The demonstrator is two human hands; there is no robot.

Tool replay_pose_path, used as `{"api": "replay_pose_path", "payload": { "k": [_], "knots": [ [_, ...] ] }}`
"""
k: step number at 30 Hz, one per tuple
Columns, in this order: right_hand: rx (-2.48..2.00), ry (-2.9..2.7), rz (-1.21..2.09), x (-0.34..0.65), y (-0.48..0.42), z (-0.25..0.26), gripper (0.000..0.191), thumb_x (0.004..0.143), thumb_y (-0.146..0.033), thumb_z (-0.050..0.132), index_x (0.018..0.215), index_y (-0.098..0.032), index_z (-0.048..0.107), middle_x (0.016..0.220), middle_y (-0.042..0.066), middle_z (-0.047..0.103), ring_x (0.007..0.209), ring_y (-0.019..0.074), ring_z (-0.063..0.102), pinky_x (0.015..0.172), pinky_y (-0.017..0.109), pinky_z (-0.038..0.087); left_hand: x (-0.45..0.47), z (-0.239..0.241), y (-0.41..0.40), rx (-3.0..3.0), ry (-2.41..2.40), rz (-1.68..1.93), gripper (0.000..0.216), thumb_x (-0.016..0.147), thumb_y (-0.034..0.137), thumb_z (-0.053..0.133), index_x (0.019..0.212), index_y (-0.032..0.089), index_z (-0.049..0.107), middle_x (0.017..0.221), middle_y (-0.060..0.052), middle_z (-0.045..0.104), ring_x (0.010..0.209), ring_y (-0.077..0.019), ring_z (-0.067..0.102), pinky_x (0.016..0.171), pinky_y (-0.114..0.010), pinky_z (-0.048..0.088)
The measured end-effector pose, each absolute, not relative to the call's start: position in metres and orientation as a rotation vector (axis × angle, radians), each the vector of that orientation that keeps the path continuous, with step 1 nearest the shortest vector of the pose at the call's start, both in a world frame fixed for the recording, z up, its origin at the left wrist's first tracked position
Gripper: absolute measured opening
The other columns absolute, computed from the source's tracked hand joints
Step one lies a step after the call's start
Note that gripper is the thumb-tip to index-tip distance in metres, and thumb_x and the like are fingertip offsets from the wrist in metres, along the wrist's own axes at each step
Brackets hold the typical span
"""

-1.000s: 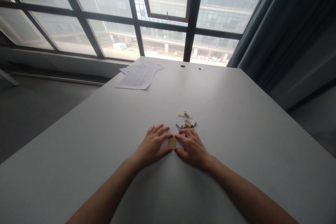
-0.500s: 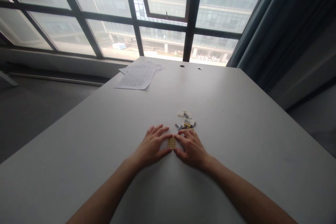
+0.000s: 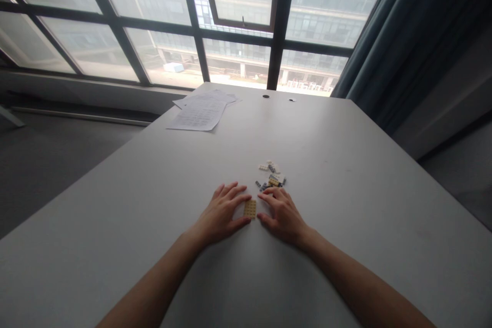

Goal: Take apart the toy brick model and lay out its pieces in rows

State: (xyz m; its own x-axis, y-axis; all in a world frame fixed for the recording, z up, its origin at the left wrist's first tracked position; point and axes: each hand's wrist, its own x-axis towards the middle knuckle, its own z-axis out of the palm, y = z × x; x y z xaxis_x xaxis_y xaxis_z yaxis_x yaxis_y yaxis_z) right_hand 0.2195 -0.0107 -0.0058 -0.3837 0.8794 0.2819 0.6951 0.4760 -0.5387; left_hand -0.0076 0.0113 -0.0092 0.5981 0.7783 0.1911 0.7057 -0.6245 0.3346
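Note:
A tan studded building plate lies on the white table between my hands. My left hand grips it, with the thumb at its near edge and the index finger at its far edge. My right hand is just to the right of the plate, thumb and index finger apart, with nothing held between them. Just beyond the right fingers is a small pile of loose building bricks in tan, grey and white. A few white and grey pieces lie slightly farther off.
Printed paper sheets lie at the far left of the white table. Two round holes sit near its far edge. Beyond stand a window and a dark curtain on the right.
My right thumb and index finger have come away from the tan plate and moved slightly right. My left hand keeps its place on the plate.

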Motion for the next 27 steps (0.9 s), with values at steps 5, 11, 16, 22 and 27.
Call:
{"api": "replay_pose_path", "payload": {
  "k": [5,11,16,22,27],
  "knots": [
    [-1.284,-2.208,0.416,0.216,-0.014,-0.006,0.045,0.077,-0.027,0.067,0.121,-0.021,0.06,0.12,0.01,0.056,0.113,0.0271,0.046,0.1,0.044,0.038,-0.007,-0.009,0.011,2.595,1.251,0.459,0.048,0.082,0.05,0.06,0.126,0.032,0.053,0.14,-0.005,0.047,0.135,-0.0313,0.032,0.112,-0.057,0.017],
    [-1.289,-2.14,0.349,0.229,-0.008,0.004,0.039,0.079,-0.027,0.066,0.118,-0.023,0.061,0.118,0.01,0.057,0.111,0.0267,0.05,0.097,0.045,0.041,-0.007,-0.008,0.012,2.575,1.253,0.454,0.058,0.08,0.053,0.061,0.132,0.029,0.048,0.14,-0.007,0.047,0.135,-0.0317,0.032,0.112,-0.056,0.018],
    [-1.38,-1.996,0.276,0.265,0.004,0.016,0.03,0.083,-0.03,0.063,0.112,-0.022,0.064,0.113,0.009,0.058,0.106,0.0257,0.052,0.097,0.045,0.041,-0.004,-0.002,0.015,2.481,1.319,0.529,0.052,0.083,0.053,0.058,0.127,0.026,0.053,0.134,-0.007,0.053,0.131,-0.0293,0.039,0.11,-0.051,0.026],
    [-1.455,-1.92,0.246,0.295,0.003,0.003,0.027,0.083,-0.031,0.062,0.107,-0.02,0.066,0.109,0.01,0.059,0.104,0.0262,0.053,0.095,0.045,0.042,0.025,0.011,0.034,2.494,1.357,0.658,0.03,0.085,0.033,0.06,0.114,0.026,0.062,0.123,-0.006,0.06,0.117,-0.0257,0.051,0.1,-0.045,0.039],
    [-1.449,-1.85,0.217,0.297,0.0,-0.004,0.023,0.083,-0.028,0.061,0.104,-0.021,0.067,0.108,0.01,0.06,0.103,0.027,0.053,0.094,0.045,0.042,0.066,0.018,0.061,2.576,1.291,0.656,0.028,0.085,0.017,0.057,0.109,0.029,0.066,0.118,-0.004,0.063,0.111,-0.025,0.052,0.096,-0.045,0.04]
  ]
}}
